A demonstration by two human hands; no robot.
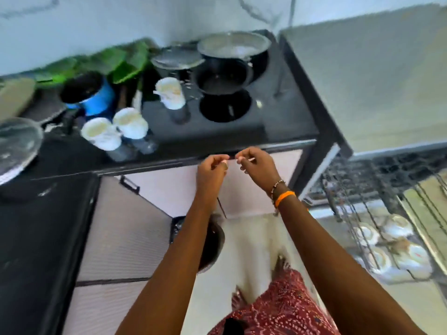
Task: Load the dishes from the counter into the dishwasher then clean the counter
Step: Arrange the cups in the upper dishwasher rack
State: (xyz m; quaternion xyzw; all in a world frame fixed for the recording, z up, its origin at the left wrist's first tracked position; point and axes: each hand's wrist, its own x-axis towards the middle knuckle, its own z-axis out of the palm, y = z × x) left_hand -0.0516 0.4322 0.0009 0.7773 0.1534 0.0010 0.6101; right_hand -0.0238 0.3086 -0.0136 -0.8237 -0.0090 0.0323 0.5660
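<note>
- Both hands are raised together just off the counter's (242, 131) front edge
- Left hand (211, 169): its grip is curled in, fingertips pinched; whether it holds anything I cannot tell
- Right hand (257, 165): narrow grip, pinching a thin pale stick (249, 160)
- Three white cups (170, 93) stand on the counter, two near its front edge
- Black pots (221, 81) sit toward the back edge
- The dishwasher rack (391, 238), beyond the counter's right end, holds white dishes
</note>
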